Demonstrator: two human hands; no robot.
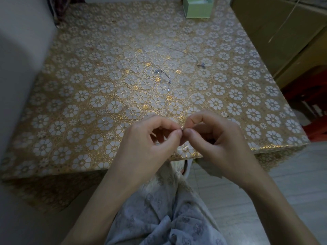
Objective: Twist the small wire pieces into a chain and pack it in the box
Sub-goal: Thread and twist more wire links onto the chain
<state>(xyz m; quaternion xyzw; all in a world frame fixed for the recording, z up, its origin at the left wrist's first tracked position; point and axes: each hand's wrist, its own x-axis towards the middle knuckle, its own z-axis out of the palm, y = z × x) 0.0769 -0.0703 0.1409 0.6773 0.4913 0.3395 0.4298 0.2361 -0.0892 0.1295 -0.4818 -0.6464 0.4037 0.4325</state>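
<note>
Left hand [150, 137]: fingers curled, thumb and forefinger pinching one end of a tiny wire piece [182, 129] over the table's near edge.
Right hand [215, 138]: same deal, pinching the other end, fingertips nearly touching the left's.
Wire piece: between both pinches (barely visible).
Chain bits: one strand [163, 76] mid-table, another strand [195, 59] further right.
Box [197, 8]: green, far edge.
Table [74, 96]: gold flower-pattern cover.
</note>
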